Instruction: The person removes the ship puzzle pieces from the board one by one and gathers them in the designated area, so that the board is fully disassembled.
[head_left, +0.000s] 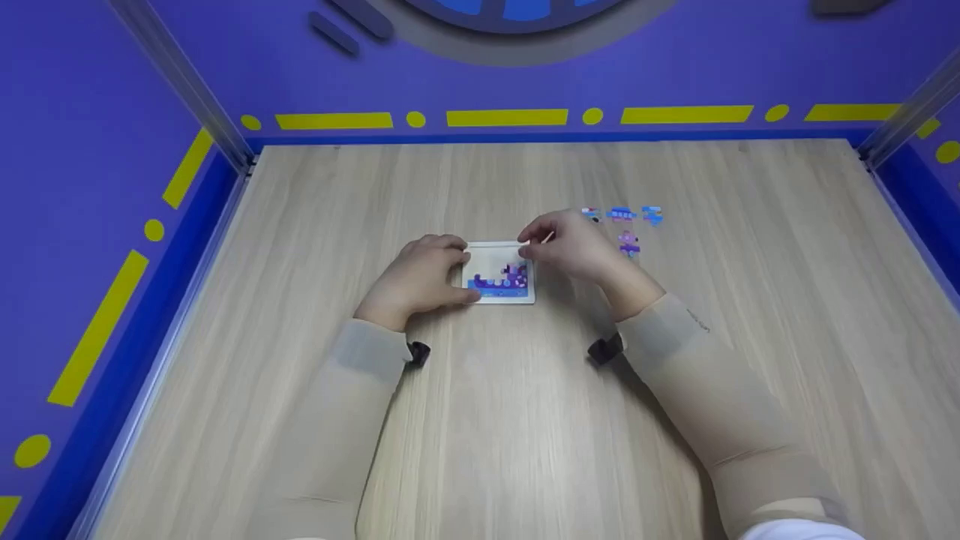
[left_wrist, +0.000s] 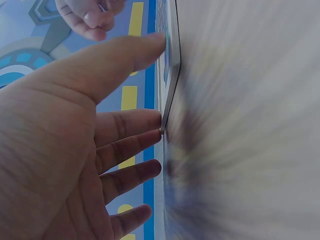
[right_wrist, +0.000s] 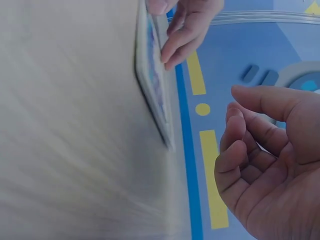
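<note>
A small white puzzle tray [head_left: 495,301] lies flat on the table, with purple and blue jigsaw pieces [head_left: 498,286] fitted along its lower part and right side. Its upper left area shows bare white. My left hand [head_left: 421,277] steadies the tray's left side, thumb on the lower left corner and index finger near the upper left. In the left wrist view, the other fingers [left_wrist: 132,175] stretch out almost straight beside the tray. My right hand [head_left: 571,244] hovers over the upper right corner, fingers loosely bent. The right wrist view shows no piece between thumb and fingertips.
Several loose jigsaw pieces [head_left: 621,214] lie on the wooden table [head_left: 495,420] beyond my right hand, one pink and purple piece [head_left: 628,243] nearer to it. Blue panels [head_left: 510,90] with yellow marks wall the table at the back and sides.
</note>
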